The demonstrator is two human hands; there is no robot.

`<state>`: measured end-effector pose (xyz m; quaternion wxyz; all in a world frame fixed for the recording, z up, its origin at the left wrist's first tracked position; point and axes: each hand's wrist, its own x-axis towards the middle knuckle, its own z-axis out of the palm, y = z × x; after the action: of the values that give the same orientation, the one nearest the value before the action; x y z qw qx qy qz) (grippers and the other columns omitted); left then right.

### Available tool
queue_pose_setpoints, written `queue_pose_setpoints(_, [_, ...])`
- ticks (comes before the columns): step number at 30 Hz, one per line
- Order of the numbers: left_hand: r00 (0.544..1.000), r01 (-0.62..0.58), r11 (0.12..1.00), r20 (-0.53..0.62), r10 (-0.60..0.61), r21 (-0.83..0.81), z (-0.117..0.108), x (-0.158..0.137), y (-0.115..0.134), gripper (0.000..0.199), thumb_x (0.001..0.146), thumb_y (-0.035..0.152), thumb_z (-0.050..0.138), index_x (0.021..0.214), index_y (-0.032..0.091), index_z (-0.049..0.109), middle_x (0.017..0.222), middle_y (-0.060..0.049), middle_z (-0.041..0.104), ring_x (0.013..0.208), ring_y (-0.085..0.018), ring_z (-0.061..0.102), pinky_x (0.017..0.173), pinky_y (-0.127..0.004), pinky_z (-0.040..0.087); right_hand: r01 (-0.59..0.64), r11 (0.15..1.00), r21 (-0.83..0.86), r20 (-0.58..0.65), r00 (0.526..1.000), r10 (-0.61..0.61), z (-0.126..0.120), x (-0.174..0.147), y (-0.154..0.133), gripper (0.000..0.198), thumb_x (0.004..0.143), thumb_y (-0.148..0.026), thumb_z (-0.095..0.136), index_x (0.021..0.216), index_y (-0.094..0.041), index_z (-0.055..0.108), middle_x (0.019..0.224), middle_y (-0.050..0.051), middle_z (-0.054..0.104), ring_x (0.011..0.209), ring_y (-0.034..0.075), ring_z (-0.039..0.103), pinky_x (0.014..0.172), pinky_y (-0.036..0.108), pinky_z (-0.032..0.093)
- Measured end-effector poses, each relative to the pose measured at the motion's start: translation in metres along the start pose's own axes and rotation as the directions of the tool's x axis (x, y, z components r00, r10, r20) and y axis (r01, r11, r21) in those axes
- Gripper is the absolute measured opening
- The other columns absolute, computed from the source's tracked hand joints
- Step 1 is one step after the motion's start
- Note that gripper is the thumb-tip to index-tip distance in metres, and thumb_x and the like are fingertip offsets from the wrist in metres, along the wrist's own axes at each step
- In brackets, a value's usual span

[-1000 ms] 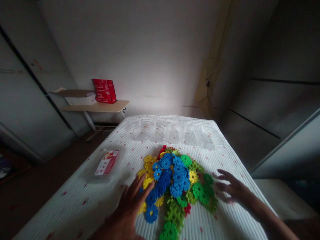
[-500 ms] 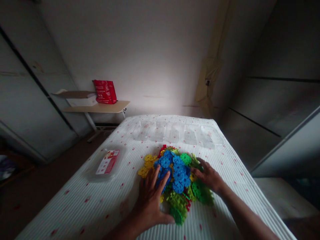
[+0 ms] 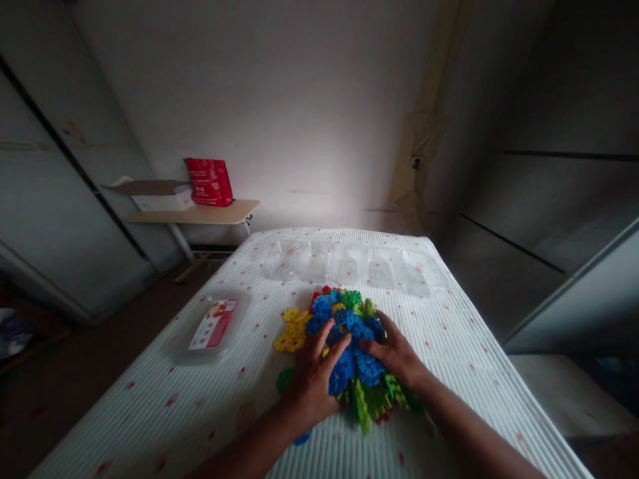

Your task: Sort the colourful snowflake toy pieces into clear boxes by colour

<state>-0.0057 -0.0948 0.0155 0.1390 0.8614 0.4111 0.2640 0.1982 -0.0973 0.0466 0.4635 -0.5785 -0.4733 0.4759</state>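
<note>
Along the far end of a white ribbed cloth with small red marks (image 3: 464,399), a row of about five clear, rectangular plastic containers (image 3: 346,265), the cloth visible through each. On the left side of the cloth, a flat, clear plastic box (image 3: 232,336) with a red-and-white printed label (image 3: 214,324); contents impossible to make out.

In the middle of the cloth, a loose heap of thin, notched plastic pieces (image 3: 367,329): mostly round blue discs in the centre, yellow discs (image 3: 292,332) on the left, lime-green grid-like pieces (image 3: 362,406) at the near edge, some tilted on edge, and touches of red at the back.

Directly under and between both hands, that heap. Left grip (image 3: 315,376) spread, fingers fanned and bent over the blue discs. Right grip (image 3: 398,352) likewise parted, thumb and fingers curved against the heap's right side. Just beside the left wrist, a separate round green disc (image 3: 284,379).
</note>
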Motion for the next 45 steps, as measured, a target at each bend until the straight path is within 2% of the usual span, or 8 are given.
queue_pose_setpoints(3, [0.999,0.011,0.999,-0.033,-0.012,-0.047,0.005,0.002,-0.002,0.078,0.068,0.015,0.062,0.138,0.034,0.033,0.150,-0.005,0.019,0.133,-0.029,0.029,0.107,-0.048,0.030,-0.093,0.958,0.271,0.109,0.992,0.065,0.008,-0.005,-0.005,0.092,0.056,-0.038,0.077,0.135,-0.021,0.032,0.121,0.010,0.057,0.101,0.028,0.060,0.080,0.041,0.051])
queue_pose_setpoints(6, [0.997,0.037,0.993,-0.057,-0.044,-0.109,0.008,0.003,-0.004,0.085,0.062,0.007,0.060,0.139,0.032,0.033,0.148,-0.006,0.025,0.132,-0.029,0.030,0.108,-0.047,0.031,-0.156,0.921,0.357,0.152,0.983,0.108,0.010,-0.009,-0.015,0.091,0.055,-0.031,0.077,0.133,-0.020,0.032,0.110,0.009,0.063,0.087,0.026,0.065,0.075,0.041,0.051])
queue_pose_setpoints(20, [0.953,-0.020,0.939,-0.291,-0.085,-0.343,-0.010,0.015,0.016,0.047,0.074,0.009,0.053,0.119,0.023,0.052,0.118,-0.007,0.058,0.111,-0.021,0.054,0.099,-0.037,0.043,0.065,0.993,0.101,0.143,0.986,-0.079,0.006,0.005,-0.053,0.042,0.059,-0.024,0.066,0.100,-0.020,0.056,0.075,-0.003,0.061,0.064,0.013,0.055,0.056,0.025,0.044])
queue_pose_setpoints(27, [0.920,0.142,0.856,-0.253,-0.300,-0.497,-0.025,0.023,0.005,0.035,0.079,0.028,0.058,0.113,0.019,0.054,0.104,-0.006,0.067,0.094,-0.018,0.063,0.084,-0.029,0.050,0.145,0.989,-0.008,0.129,0.981,-0.143,0.008,0.014,-0.065,0.033,0.064,-0.029,0.066,0.094,-0.021,0.057,0.077,-0.004,0.059,0.065,0.012,0.052,0.057,0.024,0.043])
queue_pose_setpoints(32, [0.912,0.169,0.889,-0.274,-0.305,-0.425,-0.021,0.025,-0.005,0.032,0.078,0.031,0.060,0.108,0.021,0.057,0.103,-0.005,0.066,0.096,-0.019,0.062,0.086,-0.030,0.049,0.233,0.969,-0.079,0.151,0.964,-0.219,0.025,0.024,-0.063,0.023,0.068,-0.030,0.062,0.087,-0.021,0.055,0.071,-0.003,0.055,0.061,0.011,0.049,0.055,0.024,0.043])
queue_pose_setpoints(37, [0.871,0.151,0.953,-0.421,-0.253,-0.261,-0.021,0.026,-0.012,0.025,0.082,0.036,0.052,0.099,0.019,0.060,0.100,-0.008,0.061,0.097,-0.021,0.058,0.088,-0.035,0.047,0.341,0.936,-0.088,0.230,0.921,-0.314,0.035,0.027,-0.065,0.048,0.069,-0.030,0.063,0.115,-0.022,0.050,0.098,0.004,0.061,0.077,0.016,0.057,0.068,0.032,0.048])
queue_pose_setpoints(41, [0.864,0.244,0.963,-0.426,-0.268,-0.112,-0.033,0.027,-0.025,0.030,0.077,0.043,0.056,0.094,0.019,0.063,0.114,-0.011,0.055,0.110,-0.026,0.050,0.096,-0.042,0.040,0.388,0.862,-0.326,0.237,0.916,-0.322,0.017,0.029,-0.068,0.050,0.074,-0.039,0.061,0.120,-0.021,0.052,0.110,0.009,0.061,0.095,0.022,0.059,0.081,0.038,0.047])
queue_pose_setpoints(45, [0.870,0.390,0.919,-0.303,-0.390,-0.061,-0.042,0.026,-0.045,0.051,0.079,0.049,0.051,0.118,0.017,0.053,0.122,-0.012,0.054,0.117,-0.028,0.047,0.101,-0.045,0.035,0.361,0.729,-0.582,0.236,0.932,-0.273,-0.009,0.040,-0.051,0.060,0.069,-0.046,0.066,0.121,-0.019,0.054,0.118,0.013,0.058,0.106,0.028,0.055,0.090,0.044,0.044])
